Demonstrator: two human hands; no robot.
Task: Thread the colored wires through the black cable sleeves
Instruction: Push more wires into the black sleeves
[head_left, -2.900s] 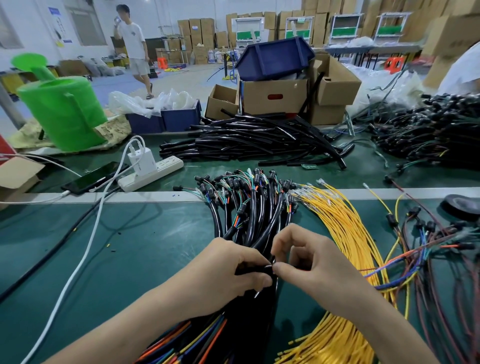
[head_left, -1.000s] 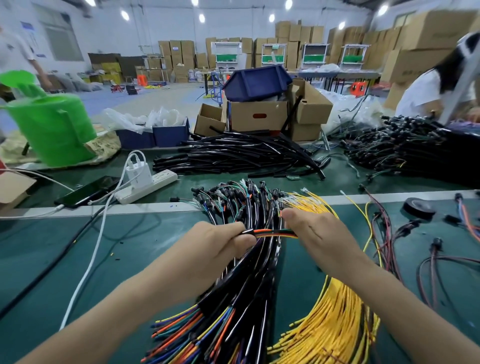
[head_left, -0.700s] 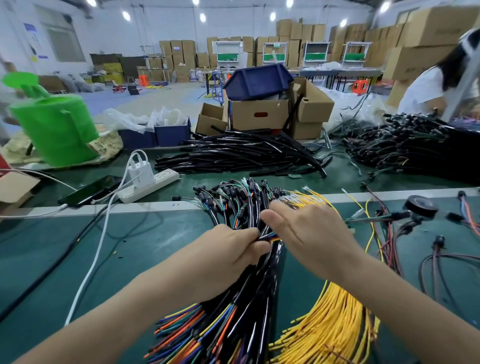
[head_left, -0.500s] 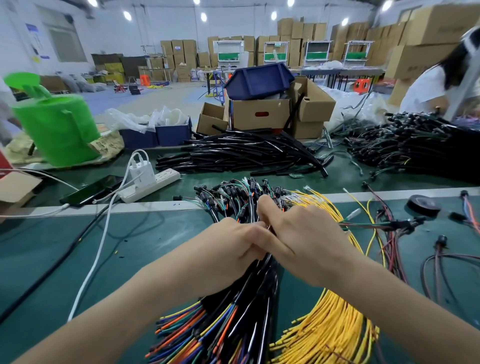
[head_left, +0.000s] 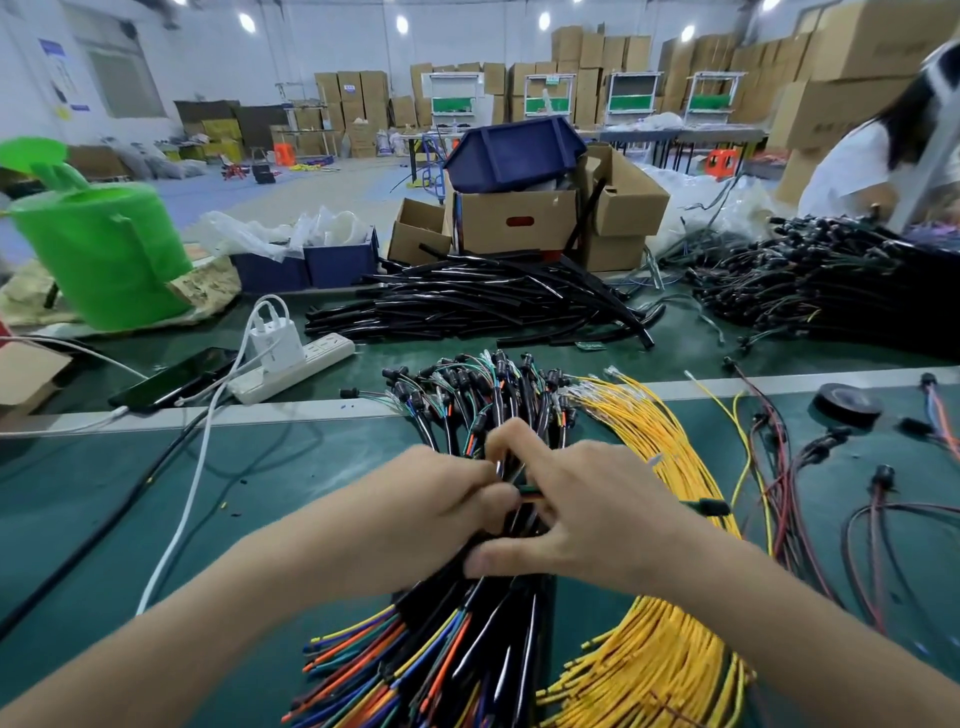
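My L hand (head_left: 415, 512) grips sleeve end (hidden in fingers), R hand (head_left: 584, 514) at its 3 o'clock pinches colored wires (head_left: 530, 491); risk: a hurried push buckles strands short of the sleeve.

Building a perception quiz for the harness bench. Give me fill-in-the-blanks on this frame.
The left hand and right hand meet over the bundle whose sleeves are ____.
The loose wires right of the hands are ____.
The power strip lies to the bundle's ____.
The tub at the far left is ____.
Missing words: black; yellow; left; green.
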